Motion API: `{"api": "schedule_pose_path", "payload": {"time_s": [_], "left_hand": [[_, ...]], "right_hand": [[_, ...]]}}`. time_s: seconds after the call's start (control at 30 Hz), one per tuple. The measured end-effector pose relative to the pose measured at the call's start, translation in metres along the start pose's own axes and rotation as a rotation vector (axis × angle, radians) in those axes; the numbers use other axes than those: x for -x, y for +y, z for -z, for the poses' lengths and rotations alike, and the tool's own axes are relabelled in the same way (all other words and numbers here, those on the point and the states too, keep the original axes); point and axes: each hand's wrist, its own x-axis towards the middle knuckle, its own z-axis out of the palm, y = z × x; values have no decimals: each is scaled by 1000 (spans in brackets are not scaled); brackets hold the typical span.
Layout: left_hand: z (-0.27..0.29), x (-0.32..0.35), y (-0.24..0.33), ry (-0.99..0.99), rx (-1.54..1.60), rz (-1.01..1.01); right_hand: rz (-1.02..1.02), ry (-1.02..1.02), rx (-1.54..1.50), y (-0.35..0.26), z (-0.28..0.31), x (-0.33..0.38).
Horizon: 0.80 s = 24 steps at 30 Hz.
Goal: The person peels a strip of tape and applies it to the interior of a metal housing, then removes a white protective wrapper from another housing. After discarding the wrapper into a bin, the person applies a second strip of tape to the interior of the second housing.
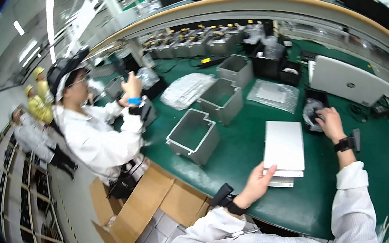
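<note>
My left hand (256,185) grips the near left corner of a flat white panel (284,146), its thumb on top. Beneath that panel another pale plate (281,183) juts out at the near side, lying on the green bench. My right hand (331,124) dips into a small black bin (319,97) lined with a clear plastic bag (312,109). Its fingers are drawn together at the bag; what they pinch is too small to make out. A dark handheld tool (356,140) lies beside my right wrist.
Open grey metal housings (193,139) stand left on the bench, near bubble-wrapped pieces (273,95). A laptop (346,82) stands at the right. An open cardboard box (142,212) is at the bench's near left edge. A co-worker (102,128) stands left, hands raised.
</note>
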Motion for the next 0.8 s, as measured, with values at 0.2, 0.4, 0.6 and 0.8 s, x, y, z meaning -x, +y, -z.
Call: {"api": "schedule_pose_path", "payload": {"time_s": [0.2, 0.4, 0.6, 0.8], "left_hand": [[-7, -8, -5, -134, 34, -22], [-4, -12, -1, -152, 57, -35], [-8, -11, -5, -134, 27, -50], [-17, -14, -6, -171, 38, -81]], "right_hand": [[19, -577, 215, 31, -9, -44], [178, -615, 549, 50, -33, -59], [237, -442, 475, 50, -40, -50], [156, -201, 159, 27, -5, -32]]}}
